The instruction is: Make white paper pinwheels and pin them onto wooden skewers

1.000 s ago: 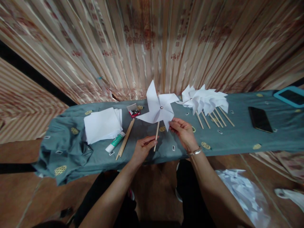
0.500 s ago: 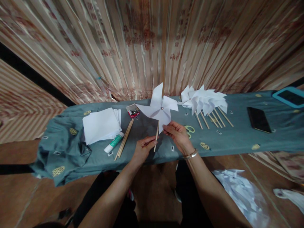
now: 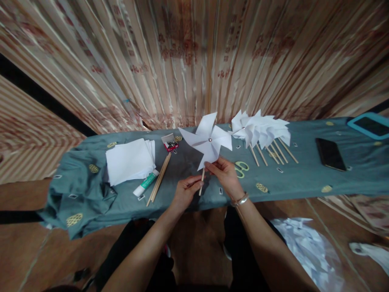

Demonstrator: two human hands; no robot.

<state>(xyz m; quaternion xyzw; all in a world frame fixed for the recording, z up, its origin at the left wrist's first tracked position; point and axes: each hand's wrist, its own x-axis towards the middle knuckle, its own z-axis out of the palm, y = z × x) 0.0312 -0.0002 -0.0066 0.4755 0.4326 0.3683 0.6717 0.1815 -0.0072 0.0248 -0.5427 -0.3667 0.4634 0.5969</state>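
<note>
A white paper pinwheel with a shiny pin at its hub is held up over the middle of the table. My left hand is closed around its wooden stick. The fingers of my right hand, with a bracelet at the wrist, pinch the lower blade of the pinwheel. Close behind my right hand lie the green-handled scissors, partly hidden. To the left sits an open red box of pins.
A stack of white paper, a glue stick and loose wooden sticks lie at left. Finished pinwheels overlap at right, beyond them a phone and a blue-framed tablet. A plastic bag stands on the floor.
The pinwheel has turned a little clockwise and shifted slightly right and down. My right hand has moved slightly left along with the lower blade, showing more of the scissors.
</note>
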